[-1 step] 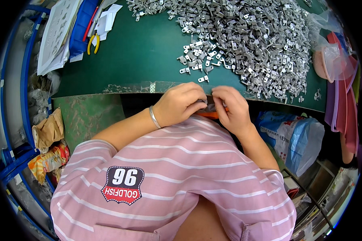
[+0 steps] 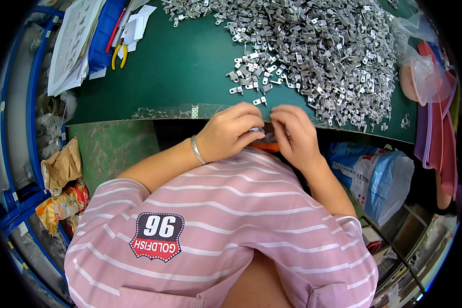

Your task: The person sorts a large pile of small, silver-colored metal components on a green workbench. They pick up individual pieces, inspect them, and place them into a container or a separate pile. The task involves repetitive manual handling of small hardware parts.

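At the table's near edge, my left hand (image 2: 231, 131) is closed, thumb and fingers pinching a small grey metal piece (image 2: 258, 130) that is mostly hidden. Just to its right, and apart from it, my right hand (image 2: 296, 134) has its fingers curled in; whatever they hold does not show. Below the hands, an orange thing (image 2: 266, 147) peeks out by my shirt. Beyond them, a large heap of small metal brackets (image 2: 313, 56), each with a hole, covers the far right of the green table (image 2: 138, 92). Several loose brackets (image 2: 251, 77) lie nearest the hands.
At the far left lie yellow-handled pliers (image 2: 119, 55), a blue tray (image 2: 101, 46) and papers (image 2: 69, 46). Blue shelving (image 2: 28, 102) stands along the left. To the right are a pink container (image 2: 409, 82) with clear plastic and, lower down, a blue-and-white bag (image 2: 367, 174).
My right hand has shifted slightly, its fingers a little higher. The orange bit by its fingers no longer shows. My left hand has barely moved.
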`<action>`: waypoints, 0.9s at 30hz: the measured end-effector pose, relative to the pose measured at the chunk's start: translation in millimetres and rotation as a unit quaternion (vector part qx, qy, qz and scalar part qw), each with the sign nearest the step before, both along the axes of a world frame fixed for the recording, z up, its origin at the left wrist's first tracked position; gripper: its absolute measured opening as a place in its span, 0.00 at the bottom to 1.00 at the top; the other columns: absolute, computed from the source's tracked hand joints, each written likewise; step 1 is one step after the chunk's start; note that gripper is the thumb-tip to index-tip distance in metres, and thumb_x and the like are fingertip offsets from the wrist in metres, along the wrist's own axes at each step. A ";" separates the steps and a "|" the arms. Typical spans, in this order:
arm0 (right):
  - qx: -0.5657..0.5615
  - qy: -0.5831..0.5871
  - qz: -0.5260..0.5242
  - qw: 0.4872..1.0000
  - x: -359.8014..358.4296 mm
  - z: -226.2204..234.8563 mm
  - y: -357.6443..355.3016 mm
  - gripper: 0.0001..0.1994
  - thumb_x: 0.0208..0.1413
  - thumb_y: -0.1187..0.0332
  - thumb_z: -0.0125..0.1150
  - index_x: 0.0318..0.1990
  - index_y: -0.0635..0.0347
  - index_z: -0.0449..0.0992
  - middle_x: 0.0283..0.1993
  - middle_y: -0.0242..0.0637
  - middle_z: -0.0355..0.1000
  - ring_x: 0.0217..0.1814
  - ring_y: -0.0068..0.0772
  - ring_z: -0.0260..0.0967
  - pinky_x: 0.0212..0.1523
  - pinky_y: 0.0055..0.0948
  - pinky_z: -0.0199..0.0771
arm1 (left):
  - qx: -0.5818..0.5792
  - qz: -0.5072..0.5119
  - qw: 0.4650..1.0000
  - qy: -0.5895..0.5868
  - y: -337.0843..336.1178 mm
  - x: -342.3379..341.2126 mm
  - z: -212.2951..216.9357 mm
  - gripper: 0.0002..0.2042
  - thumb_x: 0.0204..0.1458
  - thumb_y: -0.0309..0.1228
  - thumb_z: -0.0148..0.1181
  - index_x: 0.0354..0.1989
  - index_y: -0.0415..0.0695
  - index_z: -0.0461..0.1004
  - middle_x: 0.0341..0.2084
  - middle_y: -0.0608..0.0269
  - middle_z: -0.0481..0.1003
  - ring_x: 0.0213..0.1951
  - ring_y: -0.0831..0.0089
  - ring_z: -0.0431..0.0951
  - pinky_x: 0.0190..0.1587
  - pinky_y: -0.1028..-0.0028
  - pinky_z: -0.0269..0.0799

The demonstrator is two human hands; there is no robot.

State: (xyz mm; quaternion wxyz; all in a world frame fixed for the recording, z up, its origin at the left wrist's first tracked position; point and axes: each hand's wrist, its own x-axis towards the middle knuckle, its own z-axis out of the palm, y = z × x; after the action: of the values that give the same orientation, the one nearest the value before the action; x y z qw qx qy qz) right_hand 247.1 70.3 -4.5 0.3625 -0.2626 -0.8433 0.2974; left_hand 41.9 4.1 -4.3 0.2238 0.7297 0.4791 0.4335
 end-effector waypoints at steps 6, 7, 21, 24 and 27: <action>0.074 -0.065 -0.072 0.993 -34.4 0.8 13.8 0.11 0.50 0.78 0.68 0.42 0.60 0.78 0.43 0.42 0.74 0.42 0.48 0.73 0.42 0.39 0.74 | 0.033 0.186 0.973 0.130 24.9 -17.1 -1.5 0.13 0.48 0.23 0.71 0.41 0.39 0.75 0.37 0.54 0.74 0.35 0.62 0.75 0.33 0.70 0.74; 0.083 -0.074 -0.073 0.991 -35.4 -4.2 13.6 0.11 0.48 0.77 0.69 0.40 0.59 0.79 0.42 0.41 0.74 0.41 0.47 0.72 0.41 0.40 0.73 | 0.006 0.181 0.973 0.141 25.5 -19.7 -3.5 0.13 0.47 0.22 0.70 0.40 0.38 0.75 0.36 0.54 0.74 0.33 0.63 0.76 0.33 0.70 0.73; 0.036 -0.017 0.017 0.999 -8.5 0.4 19.9 0.10 0.52 0.80 0.64 0.43 0.64 0.78 0.48 0.45 0.74 0.48 0.51 0.72 0.49 0.43 0.73 | -0.064 0.034 0.997 -0.002 11.6 -3.2 13.9 0.14 0.48 0.21 0.66 0.45 0.39 0.78 0.44 0.52 0.75 0.42 0.62 0.78 0.44 0.69 0.76; 0.110 -0.063 -0.064 0.990 -30.7 -0.1 31.2 0.15 0.52 0.80 0.63 0.48 0.64 0.77 0.52 0.47 0.73 0.54 0.53 0.70 0.56 0.44 0.72 | 0.004 0.179 0.979 0.098 30.2 -4.1 6.1 0.18 0.46 0.25 0.68 0.48 0.40 0.76 0.45 0.51 0.72 0.47 0.51 0.73 0.52 0.59 0.69; 0.127 -0.092 -0.060 0.986 -41.7 -0.2 27.5 0.17 0.51 0.81 0.61 0.50 0.64 0.76 0.54 0.48 0.72 0.59 0.55 0.66 0.59 0.44 0.69 | -0.001 0.154 0.975 0.160 37.8 -6.9 0.2 0.16 0.46 0.24 0.67 0.45 0.40 0.76 0.43 0.52 0.73 0.46 0.53 0.74 0.50 0.58 0.70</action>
State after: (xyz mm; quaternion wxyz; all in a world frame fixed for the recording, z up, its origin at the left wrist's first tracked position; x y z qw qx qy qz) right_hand 205.4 97.8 -4.6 0.3311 -0.2908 -0.8867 0.1400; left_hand 35.0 41.9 -4.1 0.0756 0.7066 0.6158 0.3402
